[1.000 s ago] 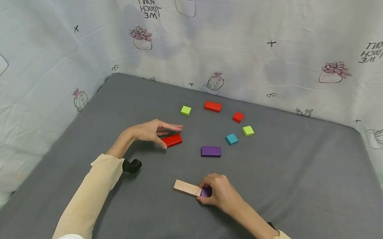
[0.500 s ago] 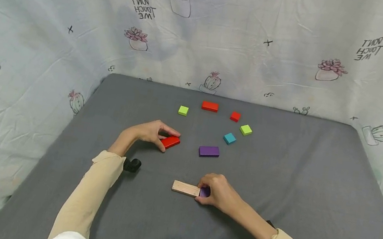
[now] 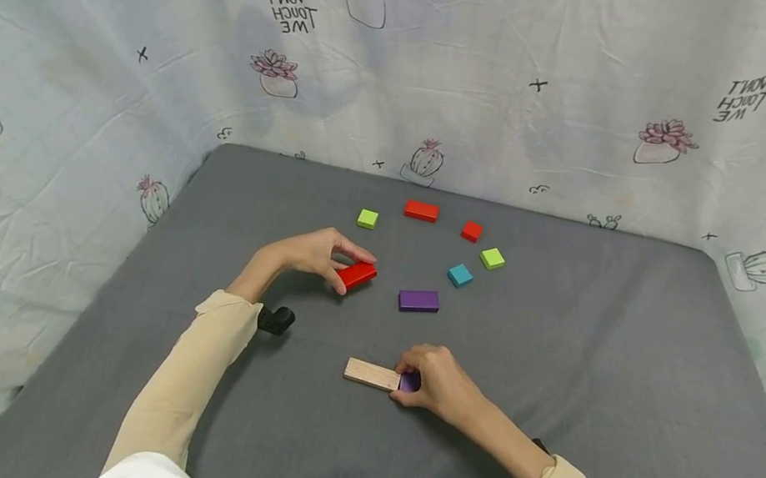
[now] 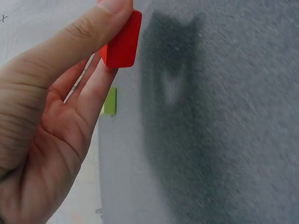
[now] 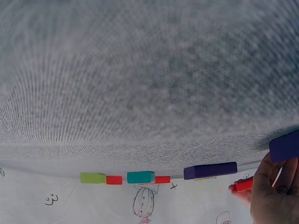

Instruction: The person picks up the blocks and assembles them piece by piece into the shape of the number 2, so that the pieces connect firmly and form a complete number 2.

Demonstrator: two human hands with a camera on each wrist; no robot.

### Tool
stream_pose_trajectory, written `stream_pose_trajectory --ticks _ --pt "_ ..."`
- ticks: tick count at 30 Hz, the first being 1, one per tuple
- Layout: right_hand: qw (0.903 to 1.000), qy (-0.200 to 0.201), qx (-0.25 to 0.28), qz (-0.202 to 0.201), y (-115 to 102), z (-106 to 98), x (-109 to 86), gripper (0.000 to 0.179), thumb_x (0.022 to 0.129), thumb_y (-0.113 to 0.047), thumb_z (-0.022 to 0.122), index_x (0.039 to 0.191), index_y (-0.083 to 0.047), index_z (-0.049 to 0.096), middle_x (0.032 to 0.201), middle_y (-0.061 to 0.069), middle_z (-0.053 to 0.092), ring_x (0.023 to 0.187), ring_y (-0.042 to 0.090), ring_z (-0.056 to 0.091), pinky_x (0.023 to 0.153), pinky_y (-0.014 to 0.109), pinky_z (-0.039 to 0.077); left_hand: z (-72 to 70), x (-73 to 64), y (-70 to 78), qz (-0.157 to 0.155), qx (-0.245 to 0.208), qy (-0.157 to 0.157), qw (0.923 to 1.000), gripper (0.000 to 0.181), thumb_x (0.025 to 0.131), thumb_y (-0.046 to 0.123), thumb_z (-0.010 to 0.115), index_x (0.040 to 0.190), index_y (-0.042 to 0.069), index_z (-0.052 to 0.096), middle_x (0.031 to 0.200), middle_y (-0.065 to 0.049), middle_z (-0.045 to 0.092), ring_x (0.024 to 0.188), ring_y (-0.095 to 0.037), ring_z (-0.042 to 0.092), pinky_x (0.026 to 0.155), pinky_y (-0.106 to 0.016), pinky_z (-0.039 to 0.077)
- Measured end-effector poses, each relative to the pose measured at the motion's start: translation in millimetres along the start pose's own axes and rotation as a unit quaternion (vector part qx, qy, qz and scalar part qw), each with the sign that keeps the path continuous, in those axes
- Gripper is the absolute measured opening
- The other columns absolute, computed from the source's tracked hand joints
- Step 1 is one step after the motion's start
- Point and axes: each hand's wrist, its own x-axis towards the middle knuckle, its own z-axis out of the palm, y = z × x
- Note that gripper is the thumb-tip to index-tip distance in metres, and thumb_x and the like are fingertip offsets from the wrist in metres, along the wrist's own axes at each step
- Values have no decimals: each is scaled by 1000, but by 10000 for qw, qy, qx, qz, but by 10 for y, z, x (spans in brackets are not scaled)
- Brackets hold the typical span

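My left hand [image 3: 315, 253] pinches a red rectangular block [image 3: 357, 275] between thumb and fingers. In the left wrist view, one end of the red block [image 4: 124, 39] shows and a shadow lies apart from it on the cloth. Nearer the front, my right hand [image 3: 440, 386] pinches a small purple block [image 3: 410, 382], which is partly covered by the fingers. That block sits at the right end of a plain wooden block [image 3: 371, 374] lying flat. Between the two hands and farther back is a longer purple block [image 3: 418, 301].
Behind the hands, on the grey cloth-covered table [image 3: 604, 369], lie a teal block [image 3: 460, 276], two lime green blocks [image 3: 367, 219], a small red block [image 3: 471, 231] and a longer red block [image 3: 421, 211]. A patterned curtain [image 3: 456, 74] hangs along the table's far edge.
My left hand has closed its fingers on the red block and carried it slightly right and away from me. The right hand keeps its hold beside the wooden block.
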Motion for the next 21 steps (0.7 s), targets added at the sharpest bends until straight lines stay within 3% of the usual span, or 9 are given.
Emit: stream_pose_trajectory --ticks 10,21 --pt "9999 75 -21 -124 20 43 -7 20 72 -15 85 81 -8 69 79 -1 65 69 6 53 62 19 46 87 51 184 127 57 -105 9998 71 68 -2 84 133 8 58 141 -8 50 126 -26 49 98 -32 44" --pt "9998 123 -8 -174 36 45 -8 20 72 -15 85 81 -8 68 78 -1 65 68 6 53 62 19 47 214 61 417 307 244 -413 9984 69 69 -4 83 133 6 58 140 -5 51 128 -25 48 99 -30 44"
